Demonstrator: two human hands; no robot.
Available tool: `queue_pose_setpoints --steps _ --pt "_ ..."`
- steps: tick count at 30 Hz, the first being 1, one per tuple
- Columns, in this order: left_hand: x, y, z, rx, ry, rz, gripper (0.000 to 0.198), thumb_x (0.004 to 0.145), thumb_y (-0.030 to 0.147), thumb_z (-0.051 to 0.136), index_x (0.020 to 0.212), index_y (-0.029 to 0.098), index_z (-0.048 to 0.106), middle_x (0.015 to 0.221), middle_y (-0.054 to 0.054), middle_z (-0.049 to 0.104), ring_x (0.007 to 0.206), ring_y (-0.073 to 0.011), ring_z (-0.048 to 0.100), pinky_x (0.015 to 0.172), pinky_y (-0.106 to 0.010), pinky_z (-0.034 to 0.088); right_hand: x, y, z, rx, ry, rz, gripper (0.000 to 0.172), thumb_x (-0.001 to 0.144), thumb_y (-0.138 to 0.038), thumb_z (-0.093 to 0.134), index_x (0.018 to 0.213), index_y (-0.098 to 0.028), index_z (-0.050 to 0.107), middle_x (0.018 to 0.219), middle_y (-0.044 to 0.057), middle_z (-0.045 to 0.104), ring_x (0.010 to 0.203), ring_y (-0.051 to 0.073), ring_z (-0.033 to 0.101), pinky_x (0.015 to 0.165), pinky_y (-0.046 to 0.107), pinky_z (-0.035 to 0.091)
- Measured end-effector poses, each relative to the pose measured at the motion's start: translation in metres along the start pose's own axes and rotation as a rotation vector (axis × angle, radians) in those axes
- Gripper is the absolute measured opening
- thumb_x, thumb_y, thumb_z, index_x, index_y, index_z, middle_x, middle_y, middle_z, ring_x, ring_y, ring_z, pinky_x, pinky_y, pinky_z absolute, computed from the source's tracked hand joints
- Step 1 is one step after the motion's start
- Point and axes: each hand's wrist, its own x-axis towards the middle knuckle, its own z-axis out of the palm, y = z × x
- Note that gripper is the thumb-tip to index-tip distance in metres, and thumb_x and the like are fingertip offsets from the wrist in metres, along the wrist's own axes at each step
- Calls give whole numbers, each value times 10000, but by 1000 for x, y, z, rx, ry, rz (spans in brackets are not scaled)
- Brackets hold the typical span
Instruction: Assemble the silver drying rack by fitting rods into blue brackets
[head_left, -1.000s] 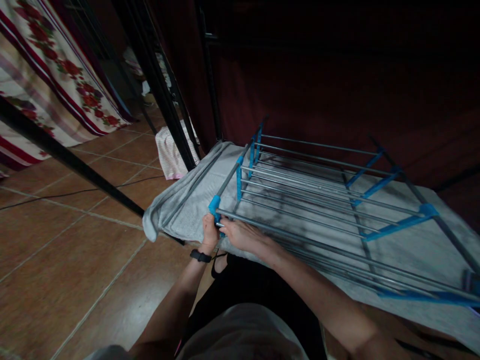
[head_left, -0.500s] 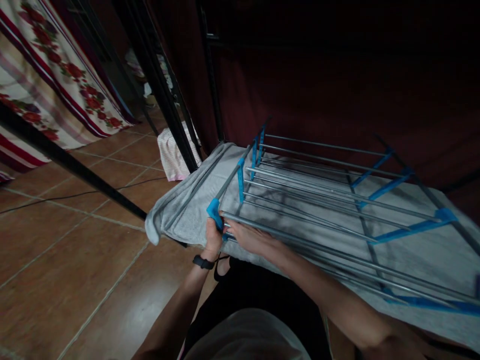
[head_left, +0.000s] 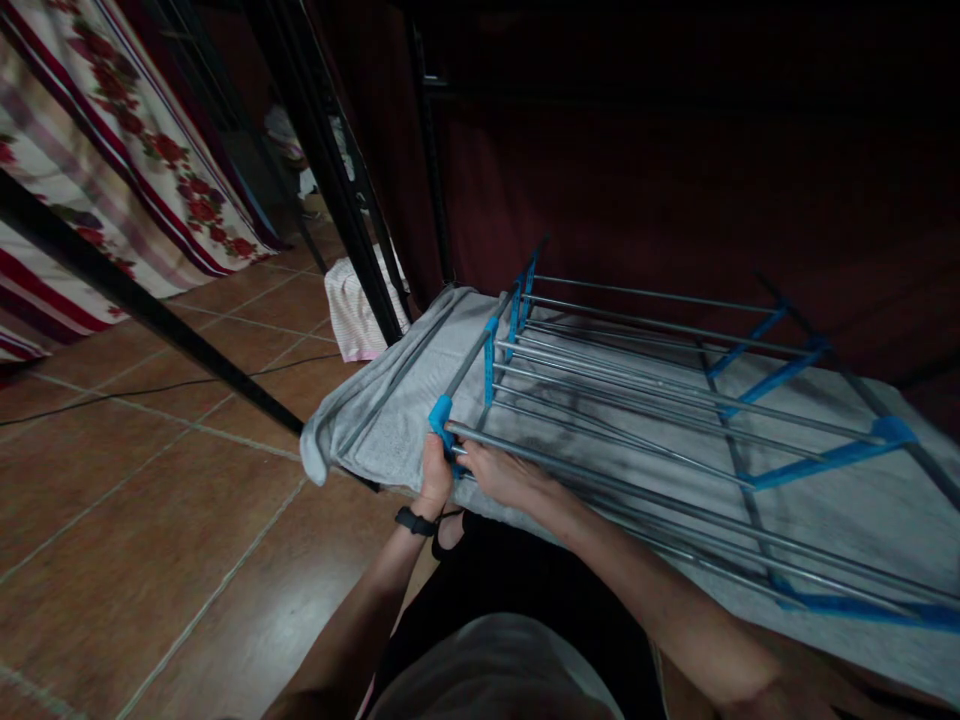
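A rack of grey metal tubes point(head_left: 675, 390) with blue plastic joints lies on a bed-like surface with a grey cover point(head_left: 397, 400). At its near left corner, my left hand point(head_left: 435, 475) is closed around a blue corner joint point(head_left: 441, 412), and a dark band circles that wrist. Close beside it, my right hand point(head_left: 502, 476) is closed at the end of a tube, under the long front tube point(head_left: 585, 468). The right fingertips are partly hidden behind the tubes and the joint.
Black metal posts point(head_left: 330, 170) stand at the left, and a slanting black bar point(head_left: 150, 310) crosses above the tiled floor point(head_left: 187, 480). Dark red cloth point(head_left: 600, 180) hangs behind the rack. A floral curtain point(head_left: 127, 150), a striped cloth point(head_left: 356, 310) and a cable point(head_left: 172, 385) are farther left.
The camera view has turned slightly, so most of the scene sits a little farther right. Both hands stay on the same corner of the rack, with little visible change in their grip.
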Motion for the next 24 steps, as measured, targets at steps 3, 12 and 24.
queue_pose_setpoints --steps 3,12,24 --pt "-2 -1 0 6 26 -25 679 730 814 525 922 183 688 975 -72 704 974 -232 633 1034 -424 468 0 3 3 6 4 5 370 1024 -322 345 1328 -166 488 1242 134 658 1056 227 660 910 330 497" --pt "-9 0 0 43 -1 7 609 789 797 459 700 212 605 706 -27 580 768 -202 580 812 -381 530 -5 0 -1 -3 19 17 359 1025 -327 335 1289 -175 525 1150 108 693 967 225 671 852 301 492" --pt "-11 0 2 42 6 10 668 738 841 476 756 190 625 755 -39 604 745 -190 561 762 -365 505 -4 5 8 -27 37 -18 426 1029 -323 324 1426 -216 436 1367 113 591 1085 218 652 954 334 494"
